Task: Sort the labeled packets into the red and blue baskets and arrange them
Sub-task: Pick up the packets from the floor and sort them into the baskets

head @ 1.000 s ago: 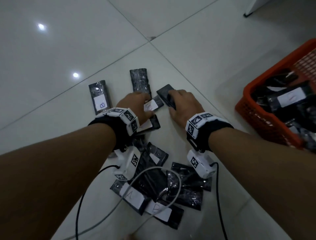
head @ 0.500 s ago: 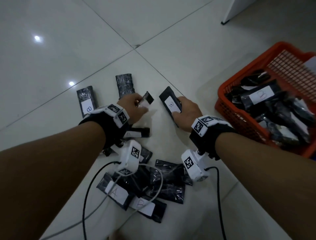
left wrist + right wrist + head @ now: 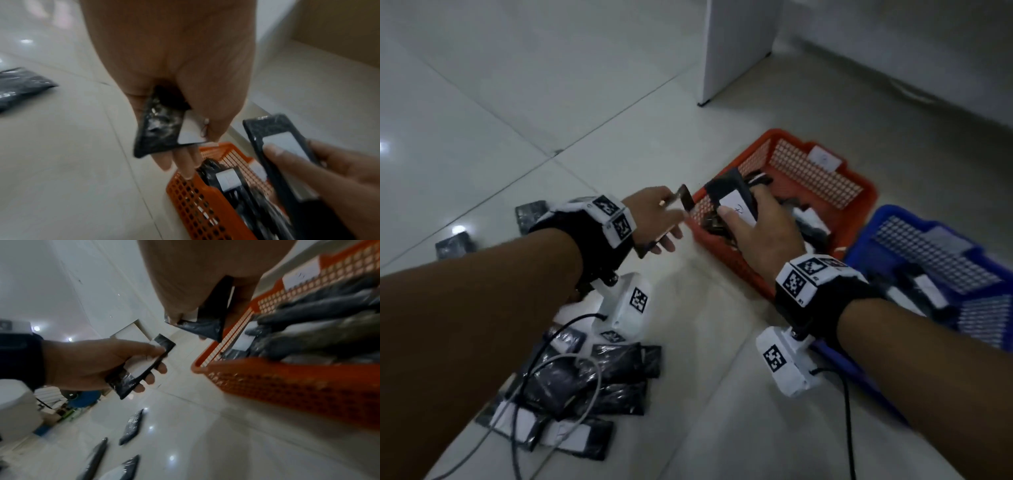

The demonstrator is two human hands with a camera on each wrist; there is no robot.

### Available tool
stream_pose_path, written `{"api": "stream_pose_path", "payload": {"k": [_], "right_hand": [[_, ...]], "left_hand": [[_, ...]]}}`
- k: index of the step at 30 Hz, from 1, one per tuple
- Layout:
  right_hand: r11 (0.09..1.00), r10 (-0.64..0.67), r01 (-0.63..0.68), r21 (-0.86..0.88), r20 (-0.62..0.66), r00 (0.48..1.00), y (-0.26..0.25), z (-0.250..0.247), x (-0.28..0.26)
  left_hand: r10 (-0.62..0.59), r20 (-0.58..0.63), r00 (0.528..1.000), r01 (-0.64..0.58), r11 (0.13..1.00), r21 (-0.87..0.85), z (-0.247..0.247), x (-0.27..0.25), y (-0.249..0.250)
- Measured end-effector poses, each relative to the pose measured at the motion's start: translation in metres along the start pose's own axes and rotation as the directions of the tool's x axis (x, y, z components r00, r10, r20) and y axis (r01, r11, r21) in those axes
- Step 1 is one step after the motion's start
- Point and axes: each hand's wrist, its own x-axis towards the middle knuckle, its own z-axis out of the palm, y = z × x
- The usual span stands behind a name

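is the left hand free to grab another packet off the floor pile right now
Probably not. The left hand already grips a packet and hovers beside the red basket, up off the floor. The pile lies below the forearm with nothing covering it, so the way is open once that packet is dropped.

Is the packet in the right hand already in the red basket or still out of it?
Still out: the right hand holds the packet above the red basket rim.

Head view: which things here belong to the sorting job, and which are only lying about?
Job:
- red basket
- blue basket
- packet in right hand
- packet in left hand
- pile of packets on the floor
- two single packets on the floor

Lying about:
- white cabinet
- cables
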Motion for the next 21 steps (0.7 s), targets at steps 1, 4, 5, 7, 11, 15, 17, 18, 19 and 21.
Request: {"api": "stream_pose_path", "payload": {"k": [1,4,5,7,11,15,17,18,19,21], "right_hand": [[0.998,-0.004,0.002,-0.066,-0.030,1.000,0.010,-0.019,0.001],[0.960,-0.023,-0.005,-0.279,-0.097,0.995,0.044,-0.066,0.006],[0.943,-0.028,-0.008,-0.333,-0.103,0.994,0.054,-0.079,0.008],[0.924,-0.017,-0.027,-0.380,-0.113,0.993,0.072,-0.097,0.011],[0.920,0.036,-0.088,-0.381,-0.143,0.989,0.092,-0.102,0.011],[0.956,0.016,-0.045,-0.291,-0.104,0.994,0.102,-0.090,0.010],[0.962,0.007,-0.020,-0.272,-0.049,0.999,0.104,-0.087,0.014],[0.964,0.003,-0.009,-0.265,-0.023,1.000,0.105,-0.086,0.016],[0.966,0.000,0.001,-0.259,0.004,1.000,0.105,-0.085,0.020],[0.964,-0.010,0.026,-0.263,0.063,0.998,0.103,-0.080,0.025]], "left_hand": [[0.076,0.034,0.997,-0.080,0.986,0.146,0.009,0.007,0.009],[0.265,0.093,0.960,-0.270,0.777,0.569,0.030,0.024,0.039],[0.321,0.102,0.942,-0.310,0.708,0.634,0.037,0.029,0.049],[0.391,0.129,0.912,-0.364,0.622,0.693,0.050,0.041,0.066],[0.412,0.177,0.894,-0.365,0.438,0.822,0.072,0.066,0.085],[0.376,0.204,0.904,-0.364,0.425,0.829,0.091,0.088,0.084],[0.359,0.200,0.912,-0.352,0.431,0.831,0.096,0.096,0.078],[0.378,0.179,0.908,-0.344,0.432,0.834,0.096,0.099,0.076],[0.416,0.151,0.897,-0.341,0.432,0.835,0.096,0.099,0.074],[0.492,0.096,0.865,-0.341,0.437,0.833,0.096,0.097,0.070]]}}
